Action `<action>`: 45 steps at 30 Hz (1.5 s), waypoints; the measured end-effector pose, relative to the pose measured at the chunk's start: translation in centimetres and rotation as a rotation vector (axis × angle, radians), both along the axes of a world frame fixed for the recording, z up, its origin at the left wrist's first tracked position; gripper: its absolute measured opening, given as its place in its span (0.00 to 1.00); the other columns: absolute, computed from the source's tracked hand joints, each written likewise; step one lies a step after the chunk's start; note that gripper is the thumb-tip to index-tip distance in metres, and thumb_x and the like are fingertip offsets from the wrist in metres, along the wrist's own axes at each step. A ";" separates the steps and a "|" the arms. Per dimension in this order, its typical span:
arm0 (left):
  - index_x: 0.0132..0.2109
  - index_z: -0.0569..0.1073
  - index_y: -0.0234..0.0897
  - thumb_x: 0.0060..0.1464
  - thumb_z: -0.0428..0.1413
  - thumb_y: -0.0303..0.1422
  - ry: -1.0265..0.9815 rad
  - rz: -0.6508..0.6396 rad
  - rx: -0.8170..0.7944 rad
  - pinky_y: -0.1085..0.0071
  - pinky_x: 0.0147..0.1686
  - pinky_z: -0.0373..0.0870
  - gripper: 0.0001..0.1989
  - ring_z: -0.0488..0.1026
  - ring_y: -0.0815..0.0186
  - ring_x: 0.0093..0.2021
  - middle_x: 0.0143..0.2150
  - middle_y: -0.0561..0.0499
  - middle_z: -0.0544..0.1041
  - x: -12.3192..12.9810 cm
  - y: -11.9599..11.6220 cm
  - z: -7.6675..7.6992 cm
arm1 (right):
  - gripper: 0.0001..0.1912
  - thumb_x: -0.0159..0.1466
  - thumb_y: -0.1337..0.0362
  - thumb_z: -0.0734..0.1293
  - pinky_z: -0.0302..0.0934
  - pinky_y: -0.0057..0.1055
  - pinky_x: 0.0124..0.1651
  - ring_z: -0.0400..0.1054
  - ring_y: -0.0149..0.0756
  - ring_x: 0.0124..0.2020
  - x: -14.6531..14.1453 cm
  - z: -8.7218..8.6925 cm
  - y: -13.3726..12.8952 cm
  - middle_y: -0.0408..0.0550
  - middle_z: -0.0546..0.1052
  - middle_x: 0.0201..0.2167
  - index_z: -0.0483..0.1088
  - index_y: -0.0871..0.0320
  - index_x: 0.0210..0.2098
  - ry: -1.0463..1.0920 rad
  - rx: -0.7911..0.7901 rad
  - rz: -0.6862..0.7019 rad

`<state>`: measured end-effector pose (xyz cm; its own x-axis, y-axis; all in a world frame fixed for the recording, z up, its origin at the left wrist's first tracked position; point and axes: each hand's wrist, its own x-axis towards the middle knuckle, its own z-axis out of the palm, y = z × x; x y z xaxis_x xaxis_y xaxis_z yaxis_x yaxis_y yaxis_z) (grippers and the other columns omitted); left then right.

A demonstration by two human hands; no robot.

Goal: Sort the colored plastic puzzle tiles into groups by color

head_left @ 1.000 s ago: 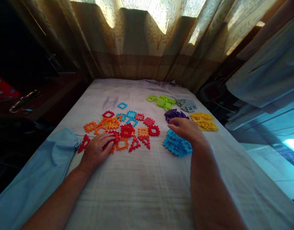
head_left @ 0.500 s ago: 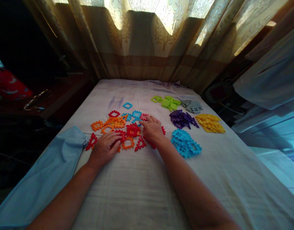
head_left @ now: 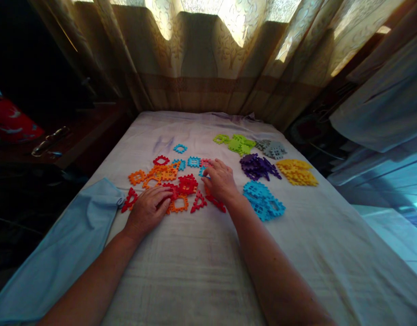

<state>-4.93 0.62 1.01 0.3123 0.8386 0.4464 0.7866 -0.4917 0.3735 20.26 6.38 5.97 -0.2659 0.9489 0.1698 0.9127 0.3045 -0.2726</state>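
Observation:
My right hand (head_left: 221, 180) has its thumb and fingers closed on a blue toothed building piece (head_left: 203, 171), partly hidden by the fingers. A pinkish-red piece (head_left: 205, 162) lies just beyond the fingertips. My left hand (head_left: 149, 207) rests flat, fingers stretched over red and orange pieces. Nearby are an orange square frame (head_left: 179, 203), red pieces (head_left: 188, 184), a red triangle (head_left: 198, 202) and an orange heap (head_left: 160, 173). Two blue pieces, a square (head_left: 194, 161) and a frame (head_left: 180, 148), lie farther back.
Sorted heaps stand to the right: light blue (head_left: 262, 201), purple (head_left: 257, 167), yellow (head_left: 297, 172), lime green (head_left: 241, 144) and grey (head_left: 272, 149). A pale blue cloth (head_left: 82, 226) hangs over the left edge of the sheet-covered surface (head_left: 184, 271). A curtain (head_left: 201, 68) hangs behind.
My right hand has moved a little to the right, drawing a blue piece away from the blue square. My left hand has stayed in place.

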 end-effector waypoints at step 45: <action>0.58 0.71 0.33 0.52 0.53 0.48 0.402 0.441 -0.394 0.55 0.51 0.70 0.32 0.73 0.45 0.55 0.58 0.36 0.74 5.1 19.5 5.1 | 0.14 0.62 0.56 0.62 0.63 0.30 0.38 0.73 0.37 0.35 13.3 8.7 -3.9 0.45 0.81 0.34 0.78 0.53 0.38 0.431 -0.035 -0.181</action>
<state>0.14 20.16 6.06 -0.0163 0.9999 0.0056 0.9952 0.0157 0.0969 33.56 2.51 14.65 -0.0077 0.9806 0.1958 0.7516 0.1348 -0.6457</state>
